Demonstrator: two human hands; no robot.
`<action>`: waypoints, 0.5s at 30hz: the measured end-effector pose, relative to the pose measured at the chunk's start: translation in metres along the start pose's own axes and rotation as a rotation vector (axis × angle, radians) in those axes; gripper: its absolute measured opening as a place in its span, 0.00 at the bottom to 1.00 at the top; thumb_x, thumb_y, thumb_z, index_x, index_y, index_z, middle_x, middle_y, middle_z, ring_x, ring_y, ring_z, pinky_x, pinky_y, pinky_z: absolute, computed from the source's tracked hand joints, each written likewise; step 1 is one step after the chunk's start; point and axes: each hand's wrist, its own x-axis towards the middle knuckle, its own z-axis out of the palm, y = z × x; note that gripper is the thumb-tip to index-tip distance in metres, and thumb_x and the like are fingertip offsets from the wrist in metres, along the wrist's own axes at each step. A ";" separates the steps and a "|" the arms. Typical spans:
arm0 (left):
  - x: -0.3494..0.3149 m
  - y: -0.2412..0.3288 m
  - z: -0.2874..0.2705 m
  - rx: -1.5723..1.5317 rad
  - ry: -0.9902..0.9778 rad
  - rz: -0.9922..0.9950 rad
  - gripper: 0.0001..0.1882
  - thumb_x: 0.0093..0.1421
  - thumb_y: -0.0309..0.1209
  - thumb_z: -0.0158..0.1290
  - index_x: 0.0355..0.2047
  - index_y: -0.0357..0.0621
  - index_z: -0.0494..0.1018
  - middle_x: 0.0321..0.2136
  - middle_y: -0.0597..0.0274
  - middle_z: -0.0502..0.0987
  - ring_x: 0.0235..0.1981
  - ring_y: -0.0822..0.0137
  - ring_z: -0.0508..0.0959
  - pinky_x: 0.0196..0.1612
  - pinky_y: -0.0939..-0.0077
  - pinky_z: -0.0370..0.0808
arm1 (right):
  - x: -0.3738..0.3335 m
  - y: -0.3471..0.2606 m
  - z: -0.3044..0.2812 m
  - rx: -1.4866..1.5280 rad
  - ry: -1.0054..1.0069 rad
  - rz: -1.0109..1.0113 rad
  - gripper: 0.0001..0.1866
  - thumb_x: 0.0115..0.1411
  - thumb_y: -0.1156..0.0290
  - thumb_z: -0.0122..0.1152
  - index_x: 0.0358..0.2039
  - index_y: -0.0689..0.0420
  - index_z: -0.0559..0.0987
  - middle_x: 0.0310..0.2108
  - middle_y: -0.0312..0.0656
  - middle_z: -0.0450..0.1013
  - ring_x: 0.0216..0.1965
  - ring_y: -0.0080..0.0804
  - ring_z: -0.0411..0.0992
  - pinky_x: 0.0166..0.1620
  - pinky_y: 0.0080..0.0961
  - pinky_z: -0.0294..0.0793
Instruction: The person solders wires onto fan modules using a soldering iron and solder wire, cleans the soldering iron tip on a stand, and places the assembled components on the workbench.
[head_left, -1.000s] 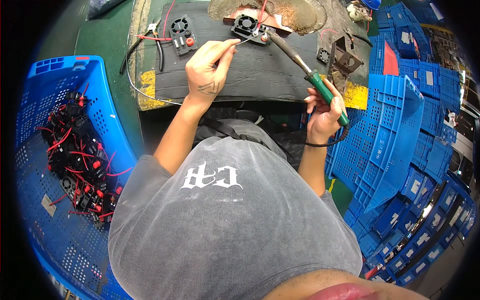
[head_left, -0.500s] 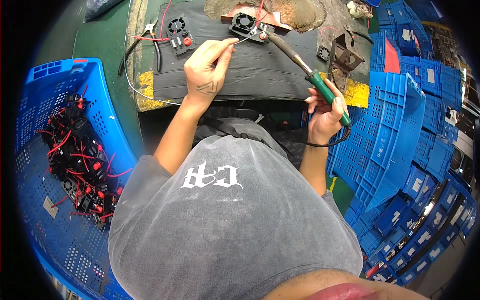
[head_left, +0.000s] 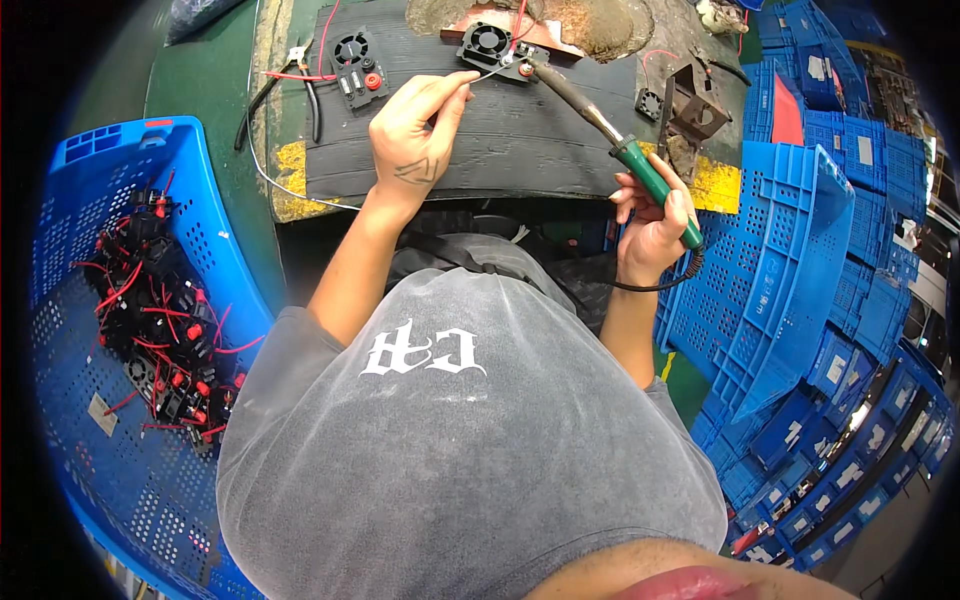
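My right hand [head_left: 655, 238] is wrapped around the green handle of a soldering iron [head_left: 642, 172]. The iron's tip meets the terminal end of a black panel with a small fan [head_left: 489, 40], which leans on a reddish-brown block [head_left: 560, 50]. Between thumb and forefinger of my left hand [head_left: 410, 140] is a thin solder wire [head_left: 487, 77], its end reaching the same terminals. A red wire rises from that spot. Left of it, a second fan panel [head_left: 357, 72] with a red terminal lies on the black board [head_left: 430, 180].
Cutting pliers [head_left: 314, 108] lie at the board's left. To the right stand a brown metal bracket [head_left: 697, 105] and a small loose fan [head_left: 649, 103]. A blue crate [head_left: 215, 215] at left holds several panels with red wires; blue crates [head_left: 760, 270] are stacked at right.
Very little differs. Both hands hold nearly the same position, with the iron's tip and the solder wire still at the panel's terminals.
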 end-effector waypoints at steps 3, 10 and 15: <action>0.001 0.001 -0.001 -0.001 -0.002 0.001 0.09 0.58 0.21 0.56 0.39 0.41 0.81 0.26 0.60 0.79 0.26 0.69 0.79 0.29 0.80 0.74 | 0.001 0.000 0.002 0.000 0.006 0.003 0.31 0.62 0.53 0.46 0.48 0.74 0.73 0.31 0.61 0.77 0.22 0.34 0.76 0.20 0.19 0.70; 0.004 -0.003 0.003 -0.013 0.002 0.005 0.09 0.58 0.21 0.56 0.39 0.41 0.81 0.26 0.59 0.79 0.26 0.69 0.79 0.29 0.80 0.74 | 0.005 0.001 0.003 -0.006 0.009 0.015 0.32 0.62 0.52 0.46 0.48 0.73 0.73 0.31 0.61 0.77 0.22 0.34 0.76 0.20 0.19 0.70; 0.004 -0.005 0.006 -0.027 0.007 0.008 0.09 0.57 0.21 0.56 0.38 0.40 0.81 0.26 0.59 0.79 0.26 0.69 0.79 0.29 0.80 0.73 | 0.008 0.002 0.003 -0.001 0.009 0.008 0.32 0.62 0.52 0.46 0.49 0.73 0.73 0.31 0.60 0.77 0.22 0.34 0.76 0.20 0.18 0.70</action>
